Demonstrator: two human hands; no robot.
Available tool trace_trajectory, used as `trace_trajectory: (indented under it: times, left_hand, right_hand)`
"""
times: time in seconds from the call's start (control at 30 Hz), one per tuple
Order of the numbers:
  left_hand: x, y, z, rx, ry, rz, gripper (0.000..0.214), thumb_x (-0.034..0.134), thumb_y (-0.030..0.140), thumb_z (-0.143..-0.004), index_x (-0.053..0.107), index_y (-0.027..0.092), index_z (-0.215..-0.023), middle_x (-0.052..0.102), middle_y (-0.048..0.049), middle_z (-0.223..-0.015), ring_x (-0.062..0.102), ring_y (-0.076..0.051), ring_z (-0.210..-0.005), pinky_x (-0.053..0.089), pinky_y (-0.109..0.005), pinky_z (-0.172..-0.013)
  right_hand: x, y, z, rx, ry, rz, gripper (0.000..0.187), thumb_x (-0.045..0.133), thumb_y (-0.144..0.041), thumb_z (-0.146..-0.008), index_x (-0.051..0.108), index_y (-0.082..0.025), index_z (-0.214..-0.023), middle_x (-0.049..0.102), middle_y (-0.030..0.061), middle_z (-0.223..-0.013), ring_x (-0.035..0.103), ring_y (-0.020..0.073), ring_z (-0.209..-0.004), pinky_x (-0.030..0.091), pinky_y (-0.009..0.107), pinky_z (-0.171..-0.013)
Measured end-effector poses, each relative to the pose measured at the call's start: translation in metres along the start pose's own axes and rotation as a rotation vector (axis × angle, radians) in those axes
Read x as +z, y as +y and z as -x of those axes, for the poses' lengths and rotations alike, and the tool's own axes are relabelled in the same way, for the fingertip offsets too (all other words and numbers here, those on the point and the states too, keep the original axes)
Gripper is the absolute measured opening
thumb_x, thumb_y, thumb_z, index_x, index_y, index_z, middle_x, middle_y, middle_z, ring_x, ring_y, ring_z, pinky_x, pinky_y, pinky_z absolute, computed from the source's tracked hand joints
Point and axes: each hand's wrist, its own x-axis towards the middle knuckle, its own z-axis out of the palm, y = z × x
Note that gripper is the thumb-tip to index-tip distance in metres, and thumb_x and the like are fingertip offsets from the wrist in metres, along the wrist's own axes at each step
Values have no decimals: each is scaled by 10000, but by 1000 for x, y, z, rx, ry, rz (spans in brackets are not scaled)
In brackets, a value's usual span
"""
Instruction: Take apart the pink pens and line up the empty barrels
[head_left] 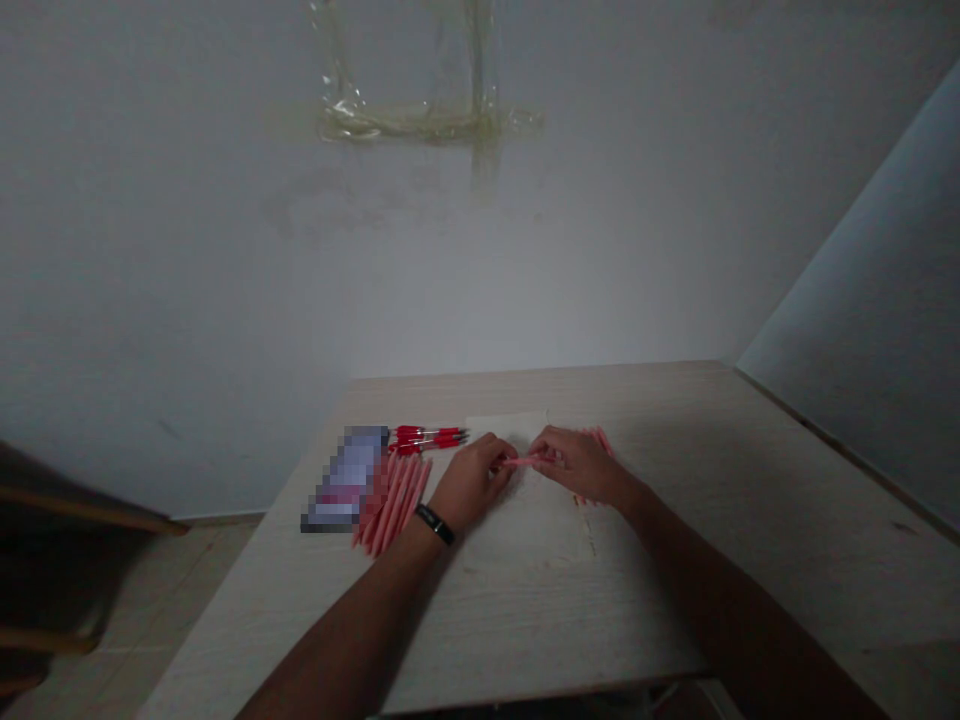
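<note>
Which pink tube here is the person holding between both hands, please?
The pink tube pinched between the left hand and right hand, over the white paper; the rest lie on the table.

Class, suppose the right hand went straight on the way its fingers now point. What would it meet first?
The right hand would most likely meet the left hand first, just past the pink pen barrel between them, though depth is hard to judge here.
</note>
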Motion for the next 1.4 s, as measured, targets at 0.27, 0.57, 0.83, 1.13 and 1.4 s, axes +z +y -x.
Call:
trace_trajectory:
  times: [0.27, 0.57, 0.83, 1.13, 1.4]
  left_hand:
    - [0, 0, 0, 3, -21, 0, 99, 592, 202, -880, 673, 186, -935, 627, -37, -897, 585, -145, -776, 437, -246, -711]
    - [0, -2, 1, 5, -22, -37, 167, 558, 279, -932, 703, 208, -975, 638, -45, -902, 586, -158, -797, 430, -255, -727]
    - [-1, -3, 0, 10, -9, -26, 153, 562, 256, -926, 700, 199, -960, 643, -49, -903, 584, -158, -791, 421, -253, -714]
    - [0, -2, -1, -15, 19, 5, 116, 573, 229, -903, 676, 182, -929, 628, -50, -895, 586, -151, -780, 426, -251, -695]
    - [1, -5, 0, -73, 27, -36, 168, 572, 188, -868, 663, 182, -1009, 612, -64, -944, 592, -169, -818, 457, -271, -721]
  right_hand:
    - [4, 8, -5, -97, -61, 50, 173, 551, -281, -940, 693, -182, -933, 657, 28, -837, 588, 147, -777, 414, 248, -710]
    - [2, 3, -3, -87, 22, 14, 50, 653, -215, -845, 651, -184, -884, 645, 14, -850, 583, 136, -778, 405, 232, -691]
    - [6, 9, -3, -65, 24, 61, 153, 676, -192, -824, 682, -210, -976, 666, 4, -840, 594, 139, -757, 402, 236, -677]
    - [5, 12, -3, -158, -65, 107, 265, 601, -163, -867, 694, -234, -1105, 670, 27, -921, 598, 161, -847, 417, 259, -775]
    - [3, 10, -2, -51, -65, 149, 289, 603, -136, -826, 698, -245, -1076, 678, 20, -936, 604, 166, -851, 414, 263, -776]
